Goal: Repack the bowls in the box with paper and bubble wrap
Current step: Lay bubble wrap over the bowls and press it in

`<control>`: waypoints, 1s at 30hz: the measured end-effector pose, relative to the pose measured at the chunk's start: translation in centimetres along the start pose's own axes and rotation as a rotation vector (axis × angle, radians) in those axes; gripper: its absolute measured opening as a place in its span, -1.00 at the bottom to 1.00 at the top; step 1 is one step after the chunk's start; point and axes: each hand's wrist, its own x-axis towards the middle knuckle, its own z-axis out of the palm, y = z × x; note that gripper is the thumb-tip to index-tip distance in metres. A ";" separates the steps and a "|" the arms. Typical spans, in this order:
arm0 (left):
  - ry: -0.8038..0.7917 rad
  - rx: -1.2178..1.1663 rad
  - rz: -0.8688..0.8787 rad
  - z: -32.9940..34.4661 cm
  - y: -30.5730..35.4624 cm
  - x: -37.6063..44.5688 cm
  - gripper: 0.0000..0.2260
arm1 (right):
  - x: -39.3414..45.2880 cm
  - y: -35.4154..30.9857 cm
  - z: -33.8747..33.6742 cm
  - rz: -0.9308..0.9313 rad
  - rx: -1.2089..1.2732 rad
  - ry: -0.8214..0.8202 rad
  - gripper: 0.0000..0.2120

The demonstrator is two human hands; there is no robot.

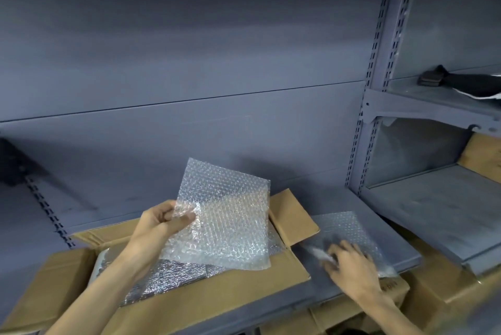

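Observation:
An open cardboard box (217, 294) sits on a grey shelf in front of me, its flaps folded out. Bubble wrap lies inside the box (168, 277) and hides whatever is under it; no bowl shows. My left hand (162, 222) pinches the left edge of a square bubble wrap sheet (225, 215) and holds it up over the box. My right hand (349, 267), blurred, rests fingers spread on a second bubble wrap sheet (344, 229) lying flat on the shelf right of the box.
The grey shelf (385, 229) has a metal back wall and slotted uprights (368, 106). Right of them, another bay holds a dark object (461, 81) on an upper shelf and a cardboard box (482, 161) lower down. More cardboard boxes (433, 288) stand below the shelf edge.

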 end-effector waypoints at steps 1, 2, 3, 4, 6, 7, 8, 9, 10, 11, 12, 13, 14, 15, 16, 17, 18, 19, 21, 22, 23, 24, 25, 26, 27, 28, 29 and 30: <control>-0.003 0.003 -0.004 0.0 0.2 -0.1 -0.94 | 0.1 -0.1 -0.2 0.038 0.044 0.062 -0.74; -0.002 0.003 0.001 -0.3 0.0 0.0 -0.91 | 0.2 -0.3 -0.6 0.096 0.147 0.136 -0.77; 0.004 0.006 -0.003 -0.4 0.1 0.0 -0.86 | 0.3 -0.5 -1.1 0.156 0.281 0.218 -0.74; 0.009 0.011 -0.005 -0.6 0.1 0.0 -0.85 | 0.5 -0.8 -2.0 0.205 0.410 0.311 -0.68; 0.035 0.039 -0.012 -1.1 0.0 -0.1 -0.92 | 0.9 -2.0 -4.4 0.227 0.608 0.504 -0.63; 0.053 0.066 -0.014 -1.4 -0.1 -0.2 -0.93 | 1.0 -2.8 -5.8 0.191 0.689 0.589 -0.65; 0.066 0.092 -0.010 -1.9 -0.4 -0.3 -0.90 | 1.0 -3.9 -7.2 0.127 0.758 0.653 -0.70; 0.078 0.106 -0.005 -2.2 -0.6 -0.6 -0.88 | 1.0 -5.0 -8.4 0.044 0.813 0.692 -0.76; 0.091 0.099 -0.001 -2.6 -0.8 -1.0 -0.90 | 0.8 -6.3 -9.5 -0.048 0.848 0.704 -0.82; 0.102 0.081 -0.002 -2.8 -0.9 -1.5 -0.87 | 0.6 -7.6 -10.4 -0.140 0.860 0.693 -0.87; 0.118 0.073 -0.006 -3.2 -1.2 -2.0 -0.79 | 0.1 -9.0 -11.0 -0.233 0.851 0.670 -0.89; 0.143 0.072 -0.013 -3.5 -1.5 -2.6 -0.70 | -0.4 -10.4 -11.4 -0.326 0.827 0.641 -0.89; 0.169 0.086 -0.020 -3.9 -1.8 -3.2 -0.65 | -0.9 -11.9 -11.5 -0.412 0.795 0.603 -0.87; 0.193 0.098 -0.027 -4.3 -2.0 -3.9 -0.64 | -1.4 -13.3 -11.3 -0.488 0.764 0.554 -0.85; 0.211 0.103 -0.042 -4.8 -2.3 -4.5 -0.63 | -1.9 -14.5 -11.0 -0.549 0.733 0.497 -0.83; 0.227 0.099 -0.060 -5.3 -2.5 -5.1 -0.64 | -2.3 -15.5 -10.6 -0.593 0.702 0.438 -0.82; 0.238 0.097 -0.084 -5.9 -2.9 -5.6 -0.64 | -2.6 -16.4 -10.0 -0.625 0.665 0.378 -0.81; 0.251 0.101 -0.111 -6.5 -3.3 -6.2 -0.65 | -2.8 -17.2 -9.4 -0.648 0.619 0.316 -0.80; 0.303 0.151 -0.179 -7.6 -4.1 -7.0 -0.68 | -2.9 -18.6 -8.3 -0.666 0.529 0.200 -0.79; 0.338 0.176 -0.212 -8.2 -4.6 -7.3 -0.69 | -2.8 -19.1 -7.8 -0.668 0.497 0.156 -0.79; 0.371 0.181 -0.241 -8.7 -5.0 -7.6 -0.69 | -2.6 -19.5 -7.6 -0.665 0.468 0.120 -0.80; 0.401 0.180 -0.267 -9.1 -5.4 -7.9 -0.68 | -2.5 -19.9 -7.4 -0.656 0.437 0.088 -0.82; 0.427 0.190 -0.291 -9.5 -5.6 -8.1 -0.66 | -2.4 -20.2 -7.4 -0.647 0.399 0.062 -0.83; 0.449 0.211 -0.311 -9.8 -5.9 -8.4 -0.65 | -2.3 -20.5 -7.5 -0.641 0.359 0.044 -0.82; 0.466 0.233 -0.325 -9.9 -6.1 -8.5 -0.64 | -2.2 -20.7 -7.6 -0.639 0.321 0.030 -0.81; 0.484 0.256 -0.331 -10.1 -6.2 -8.6 -0.65 | -2.2 -20.8 -7.6 -0.643 0.294 0.014 -0.81; 0.505 0.279 -0.332 -10.1 -6.2 -8.6 -0.65 | -2.2 -21.0 -7.7 -0.653 0.279 -0.003 -0.80; 0.524 0.295 -0.331 -10.1 -6.1 -8.7 -0.65 | -2.2 -21.0 -7.8 -0.666 0.277 -0.025 -0.78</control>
